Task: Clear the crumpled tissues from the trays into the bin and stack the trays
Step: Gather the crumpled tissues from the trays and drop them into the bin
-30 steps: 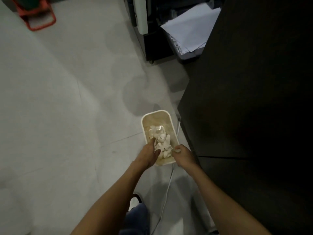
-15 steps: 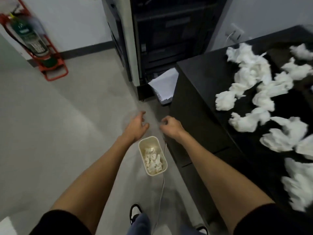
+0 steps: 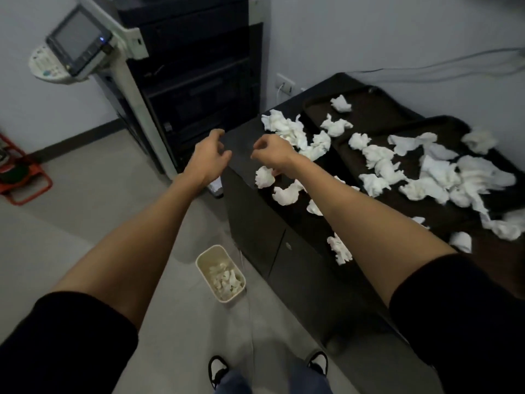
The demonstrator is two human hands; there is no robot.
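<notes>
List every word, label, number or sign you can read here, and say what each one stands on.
No text here can be read.
Copier control panel: the screen shows plain grey with no legible characters.
Copier keypad: the key markings are too small and blurred to read.
Round mark on the cabinet door: too small to tell whether it bears any text.
Bin: no label shows on it.
</notes>
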